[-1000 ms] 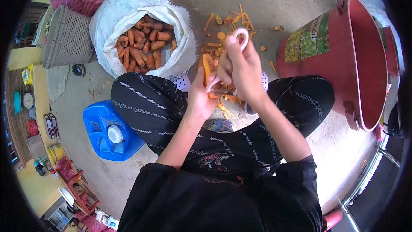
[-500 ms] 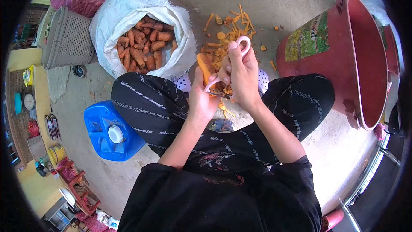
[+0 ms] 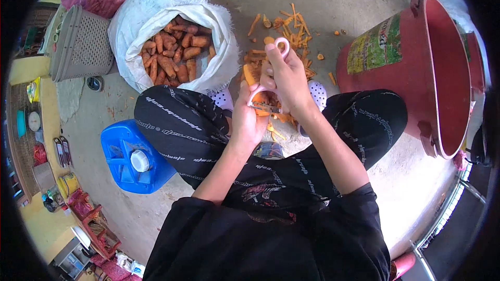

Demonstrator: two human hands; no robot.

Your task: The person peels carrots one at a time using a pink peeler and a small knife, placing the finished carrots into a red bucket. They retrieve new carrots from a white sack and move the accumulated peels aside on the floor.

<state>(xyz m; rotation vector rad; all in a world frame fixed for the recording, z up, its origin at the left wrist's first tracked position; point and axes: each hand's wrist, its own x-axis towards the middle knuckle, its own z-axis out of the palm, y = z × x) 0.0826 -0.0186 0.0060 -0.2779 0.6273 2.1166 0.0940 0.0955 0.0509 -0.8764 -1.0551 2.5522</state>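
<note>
1. From here I see the smooth bright-orange carrot (image 3: 249,74) in the left grip (image 3: 247,117), pinched between thumb and fingers, to the right of the bulging white woven sack (image 3: 156,0).
2. The right grip (image 3: 288,75) is curled round the pink looped peeler (image 3: 254,93); its dark blade lies across the carrot's near part, though I cannot tell whether it touches.
3. Orange peelings (image 3: 298,31) litter the grey concrete floor (image 3: 312,0) right of the sack, which holds rough reddish carrots (image 3: 174,54).
4. A large red bucket (image 3: 411,83) stands well right of the sack, a blue jerrycan (image 3: 120,151) on its near side.
5. The carrot's long axis runs away from the person, its far end leaning slightly towards the sack.
</note>
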